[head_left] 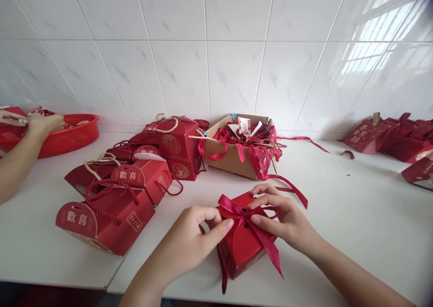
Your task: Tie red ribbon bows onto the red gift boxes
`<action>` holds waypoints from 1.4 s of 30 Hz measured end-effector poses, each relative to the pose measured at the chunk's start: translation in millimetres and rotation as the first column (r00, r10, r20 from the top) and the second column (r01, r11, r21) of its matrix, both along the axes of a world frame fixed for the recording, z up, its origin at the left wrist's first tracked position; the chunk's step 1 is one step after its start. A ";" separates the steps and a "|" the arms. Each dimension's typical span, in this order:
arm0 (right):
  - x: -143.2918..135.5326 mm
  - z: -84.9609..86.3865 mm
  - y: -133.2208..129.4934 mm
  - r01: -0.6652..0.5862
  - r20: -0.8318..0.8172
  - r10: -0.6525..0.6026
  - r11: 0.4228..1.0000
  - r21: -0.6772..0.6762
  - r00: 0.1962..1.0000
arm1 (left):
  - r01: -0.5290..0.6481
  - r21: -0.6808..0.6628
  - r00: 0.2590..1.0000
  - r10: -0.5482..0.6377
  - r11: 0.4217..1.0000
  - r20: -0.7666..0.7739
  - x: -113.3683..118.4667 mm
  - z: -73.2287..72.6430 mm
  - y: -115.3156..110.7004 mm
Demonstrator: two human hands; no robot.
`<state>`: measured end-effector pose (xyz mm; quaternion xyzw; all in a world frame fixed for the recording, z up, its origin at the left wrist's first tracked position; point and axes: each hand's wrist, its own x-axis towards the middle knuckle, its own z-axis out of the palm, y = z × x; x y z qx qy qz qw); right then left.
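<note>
A small red gift box (241, 248) sits on the white table in front of me, with a dark red cord hanging down its left side. Across its top lies a crimson satin ribbon (269, 246) tied in a bow, one tail draped over the front. My left hand (194, 235) is closed at the bow's left loop, thumb and forefinger on the ribbon. From the other side, my right hand (282, 217) has thumb and forefinger at the right loop, its other fingers bent over the box's back edge. The fingers partly hide the loops.
Several red gift boxes with rope handles (115, 212) stand at left. Behind is a cardboard box (233, 162) of crimson ribbons. More red boxes (368, 135) stand at far right. At far left, another person's hands (42, 124) are over a red plastic basin (74, 138). A tiled wall (237, 72) closes the back.
</note>
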<state>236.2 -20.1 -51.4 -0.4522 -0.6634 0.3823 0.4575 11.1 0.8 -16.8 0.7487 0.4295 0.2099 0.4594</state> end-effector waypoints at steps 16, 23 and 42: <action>12.3 10.7 4.9 0.164 0.119 -0.156 0.985 -0.058 0.981 | -0.046 0.040 0.993 0.042 0.998 0.110 32.6 -13.1 7.4; 13.7 8.0 5.8 0.139 0.130 -0.131 0.989 -0.054 0.983 | -0.003 0.036 0.989 -0.002 0.999 0.148 30.4 -11.0 10.9; 107.9 11.4 -80.1 0.426 0.384 -0.380 0.904 -0.042 0.842 | -0.081 0.139 0.993 0.069 0.987 0.092 17.1 -1.1 16.3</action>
